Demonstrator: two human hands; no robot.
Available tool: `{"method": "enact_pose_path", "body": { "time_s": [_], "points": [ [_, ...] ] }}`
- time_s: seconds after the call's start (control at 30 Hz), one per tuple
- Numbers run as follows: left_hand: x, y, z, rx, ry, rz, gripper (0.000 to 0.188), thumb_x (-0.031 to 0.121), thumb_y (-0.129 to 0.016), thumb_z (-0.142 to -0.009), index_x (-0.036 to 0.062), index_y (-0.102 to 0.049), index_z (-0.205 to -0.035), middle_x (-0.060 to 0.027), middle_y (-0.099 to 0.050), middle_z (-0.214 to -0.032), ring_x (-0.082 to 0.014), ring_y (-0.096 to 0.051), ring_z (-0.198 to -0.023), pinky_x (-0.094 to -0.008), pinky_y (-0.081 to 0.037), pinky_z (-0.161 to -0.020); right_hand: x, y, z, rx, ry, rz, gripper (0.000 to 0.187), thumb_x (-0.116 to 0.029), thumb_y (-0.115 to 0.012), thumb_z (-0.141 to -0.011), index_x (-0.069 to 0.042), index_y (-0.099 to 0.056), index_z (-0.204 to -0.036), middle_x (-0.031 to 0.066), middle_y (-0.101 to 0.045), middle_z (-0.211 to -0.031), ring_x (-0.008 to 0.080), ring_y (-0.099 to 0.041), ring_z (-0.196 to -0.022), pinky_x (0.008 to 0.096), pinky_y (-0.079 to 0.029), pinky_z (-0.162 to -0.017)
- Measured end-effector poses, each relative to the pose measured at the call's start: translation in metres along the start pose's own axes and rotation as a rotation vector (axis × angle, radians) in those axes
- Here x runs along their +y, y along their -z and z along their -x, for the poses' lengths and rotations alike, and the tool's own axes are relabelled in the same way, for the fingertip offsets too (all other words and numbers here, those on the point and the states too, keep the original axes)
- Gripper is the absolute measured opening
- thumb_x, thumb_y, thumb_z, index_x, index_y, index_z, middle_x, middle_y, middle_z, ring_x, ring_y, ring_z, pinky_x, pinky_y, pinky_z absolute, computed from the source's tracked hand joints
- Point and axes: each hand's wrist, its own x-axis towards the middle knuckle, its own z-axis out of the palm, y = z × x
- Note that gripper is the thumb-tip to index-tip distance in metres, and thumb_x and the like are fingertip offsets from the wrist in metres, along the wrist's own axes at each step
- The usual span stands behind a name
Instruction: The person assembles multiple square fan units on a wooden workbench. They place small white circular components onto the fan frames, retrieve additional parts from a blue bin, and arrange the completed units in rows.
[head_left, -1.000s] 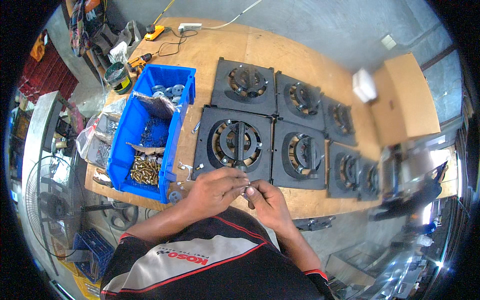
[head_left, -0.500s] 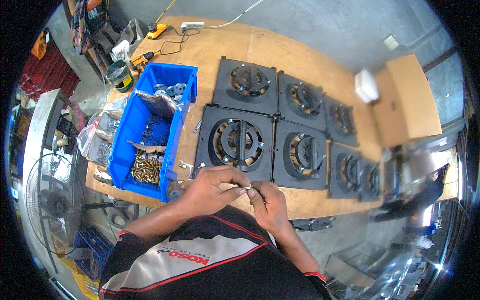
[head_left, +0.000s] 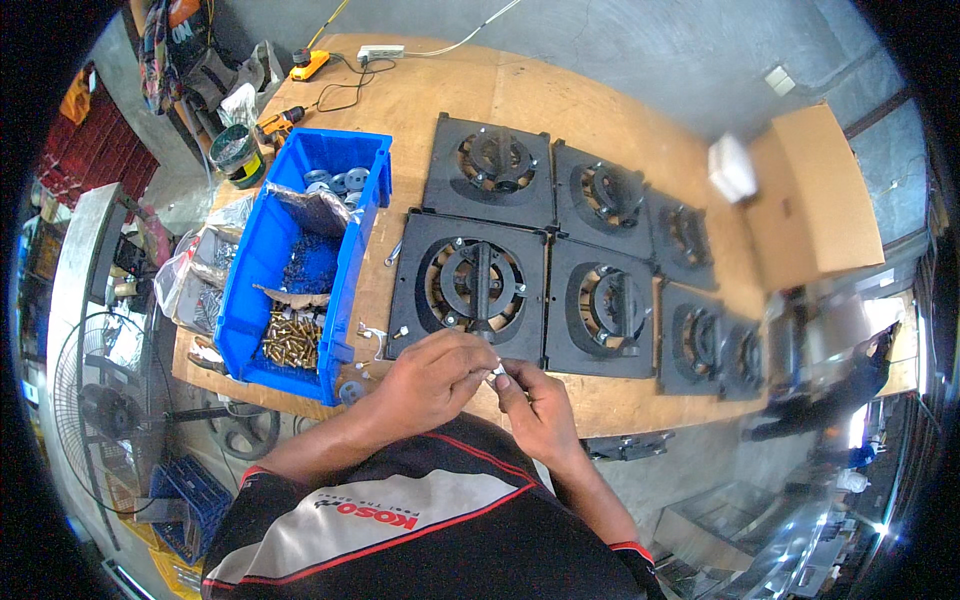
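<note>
My left hand (head_left: 440,378) and my right hand (head_left: 541,408) meet at the table's near edge, fingertips pinched together. Between them sits a small whitish piece (head_left: 496,373), too small and too covered to name. Just beyond my hands lies a square black plate (head_left: 412,262) with a round, ring-shaped burner (head_left: 482,282) and a bar across it. Small bright bolt heads (head_left: 459,243) show around the ring. Left of my left hand stands a blue bin (head_left: 340,300); brass fittings (head_left: 291,338) fill its near compartment, and grey round discs (head_left: 352,181) its far one.
Several more black plates (head_left: 602,262) with burners stand in rows to the right. A wrench (head_left: 394,253) lies beside the bin. Farther back are a drill (head_left: 281,122), a dark tub (head_left: 237,155) and a power strip (head_left: 383,51). An open cardboard box (head_left: 815,195) stands at right; a fan (head_left: 105,410) at left.
My left fingers have curled in closer, and the fingertips of both hands have shifted slightly around the small whitish piece. The rest of the table looks the same.
</note>
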Motion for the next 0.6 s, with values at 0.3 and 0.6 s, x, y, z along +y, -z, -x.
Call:
{"method": "enact_pose_path", "body": {
  "time_s": [0.3,0.6],
  "points": [
    [-0.010,-0.004,0.000,-0.008,0.039,-0.064,0.020,0.006,-0.071,-0.081,0.0038,-0.065,-0.100,-0.0131,-0.069,-0.098,-0.0327,-0.067,-0.093,-0.0413,-0.054,-0.082,0.002,-0.007,0.010,0.095,0.050,-0.152,0.043,-0.019,-0.052,-0.100,0.002,-0.047,-0.137,0.0121,-0.067,-0.089,0.0165,-0.064,-0.080,0.0320,-0.051,-0.072],
    [-0.002,0.004,-0.006,-0.026,0.059,-0.009,0.029,0.000,-0.067,-0.082,0.0048,-0.067,-0.111,-0.0137,-0.069,-0.098,-0.0323,-0.067,-0.089,-0.0407,-0.054,-0.080,0.007,0.003,0.026,-0.172,0.113,-0.366,0.051,-0.017,-0.057,-0.098,0.003,-0.038,-0.141,0.0196,-0.063,-0.121,0.0247,-0.066,-0.104,0.0370,-0.050,-0.092]
  ]
}}
